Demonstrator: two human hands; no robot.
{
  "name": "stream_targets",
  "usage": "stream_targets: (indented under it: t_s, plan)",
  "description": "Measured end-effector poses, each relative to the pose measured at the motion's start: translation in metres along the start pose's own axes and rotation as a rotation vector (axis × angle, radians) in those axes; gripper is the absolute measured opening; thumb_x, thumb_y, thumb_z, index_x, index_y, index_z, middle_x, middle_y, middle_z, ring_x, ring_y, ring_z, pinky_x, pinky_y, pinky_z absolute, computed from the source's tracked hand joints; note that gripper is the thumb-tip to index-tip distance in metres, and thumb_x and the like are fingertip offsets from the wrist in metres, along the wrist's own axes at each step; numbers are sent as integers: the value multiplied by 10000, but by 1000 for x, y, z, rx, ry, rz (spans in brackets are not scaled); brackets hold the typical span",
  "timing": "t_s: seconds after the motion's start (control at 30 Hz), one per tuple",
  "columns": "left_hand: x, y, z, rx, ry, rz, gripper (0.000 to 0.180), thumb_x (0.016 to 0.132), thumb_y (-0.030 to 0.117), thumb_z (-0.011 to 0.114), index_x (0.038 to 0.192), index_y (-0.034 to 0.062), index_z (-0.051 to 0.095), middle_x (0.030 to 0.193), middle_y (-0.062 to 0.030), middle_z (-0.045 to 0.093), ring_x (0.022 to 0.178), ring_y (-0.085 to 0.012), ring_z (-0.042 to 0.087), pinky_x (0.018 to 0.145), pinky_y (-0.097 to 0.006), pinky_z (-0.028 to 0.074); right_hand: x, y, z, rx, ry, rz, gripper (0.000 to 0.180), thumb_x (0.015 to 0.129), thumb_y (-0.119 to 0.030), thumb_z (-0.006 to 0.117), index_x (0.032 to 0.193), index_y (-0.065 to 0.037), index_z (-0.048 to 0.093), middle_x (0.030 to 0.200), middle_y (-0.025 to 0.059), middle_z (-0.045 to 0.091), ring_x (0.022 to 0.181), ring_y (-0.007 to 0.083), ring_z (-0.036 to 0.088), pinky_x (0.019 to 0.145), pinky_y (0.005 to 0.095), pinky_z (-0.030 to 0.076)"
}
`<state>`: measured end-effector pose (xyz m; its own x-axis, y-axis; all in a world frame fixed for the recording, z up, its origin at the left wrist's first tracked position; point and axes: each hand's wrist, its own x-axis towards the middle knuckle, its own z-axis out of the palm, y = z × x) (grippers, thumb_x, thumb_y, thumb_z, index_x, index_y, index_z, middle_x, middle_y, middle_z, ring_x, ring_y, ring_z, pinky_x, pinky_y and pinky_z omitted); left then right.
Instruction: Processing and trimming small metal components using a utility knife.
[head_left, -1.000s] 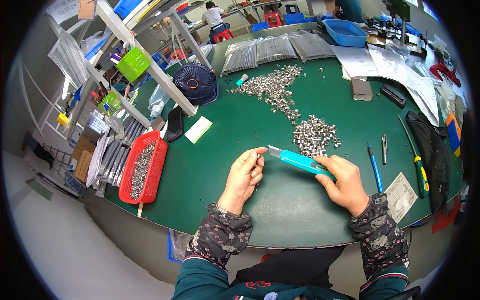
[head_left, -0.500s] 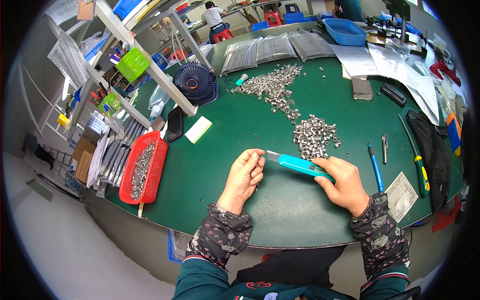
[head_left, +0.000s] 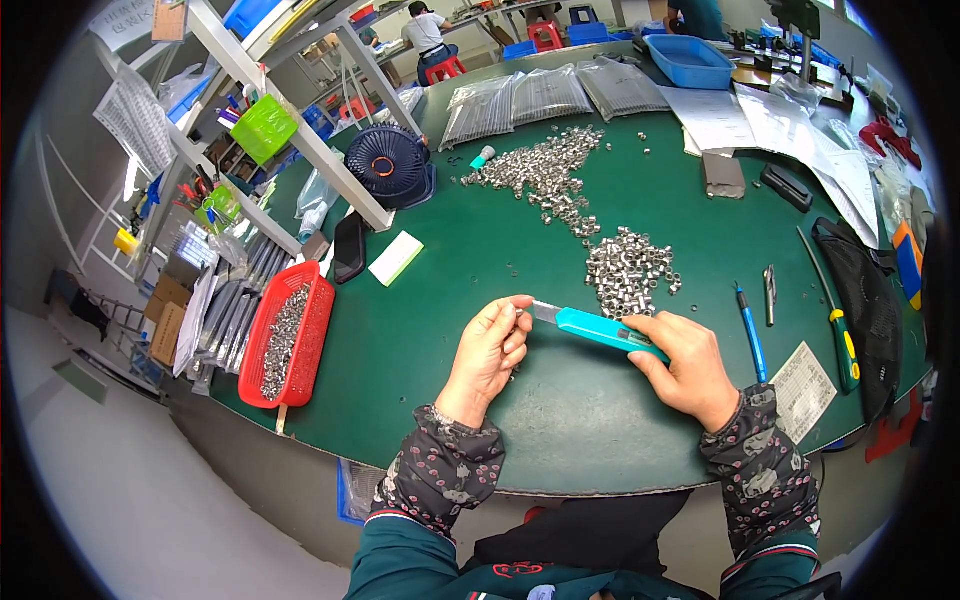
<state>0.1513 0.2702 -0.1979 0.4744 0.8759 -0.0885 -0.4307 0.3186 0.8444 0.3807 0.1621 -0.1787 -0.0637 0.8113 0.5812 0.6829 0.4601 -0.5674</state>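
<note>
My right hand is wrapped round a turquoise utility knife, its blade pointing left. The blade tip touches or nearly touches the fingertips of my left hand. Those fingers pinch a small metal ring, mostly hidden by the thumb and forefinger. Just beyond the knife lies a heap of short shiny metal rings. A larger spread of the same rings covers the table farther back. A few more rings show partly beneath my left hand.
On the green table, a red basket of metal parts stands left, near a phone and a fan. At right lie a blue pen-like tool, a screwdriver and a black pouch. Bagged tubes lie behind.
The knife's blade has come very slightly closer to my left fingertips. Both hands otherwise keep the same place and hold.
</note>
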Motion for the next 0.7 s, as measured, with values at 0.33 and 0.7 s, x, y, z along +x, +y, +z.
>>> stream_targets:
  t_s: [0.33,0.7]
  plan:
    - [1,-2,-4,9,-33,28,201,944,171,469,1066,29,545,807,-43,540,526,-34,352,396,-154,272,0,0,1,-8,5,-4,330,700,-73,656,1022,-36,592,694,125,521,630,300,528,570,377,420]
    - [0,-1,-2,23,-30,34,154,929,153,501,1018,40,553,798,-33,535,535,-29,370,403,-147,287,0,3,1,6,-27,-6,314,726,-104,651,1029,-40,594,719,116,543,654,295,547,576,382,435]
